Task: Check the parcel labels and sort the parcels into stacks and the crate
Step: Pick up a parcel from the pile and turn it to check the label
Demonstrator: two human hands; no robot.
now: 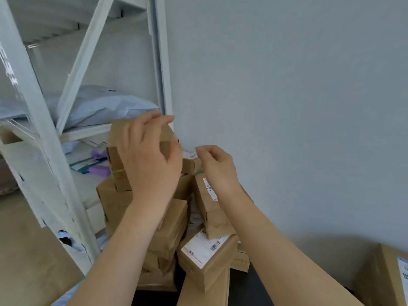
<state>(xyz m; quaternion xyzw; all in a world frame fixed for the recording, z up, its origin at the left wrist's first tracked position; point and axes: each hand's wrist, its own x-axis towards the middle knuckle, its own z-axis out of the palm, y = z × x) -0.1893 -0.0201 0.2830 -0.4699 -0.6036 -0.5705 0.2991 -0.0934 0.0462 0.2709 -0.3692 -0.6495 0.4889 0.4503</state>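
Parcel [120,133] on top sits askew; square it up. Your left hand [150,160] curls round it, right hand [218,168] loosely curled, empty

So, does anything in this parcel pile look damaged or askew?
Yes. The parcel below the right hand stands tilted, not flat, and its lower end looks crumpled. It rests on a labelled box.

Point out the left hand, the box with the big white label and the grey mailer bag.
left hand [148,160]: head view, back of the hand.
box with the big white label [204,249]: head view, middle of the label.
grey mailer bag [106,109]: head view, its upper face.
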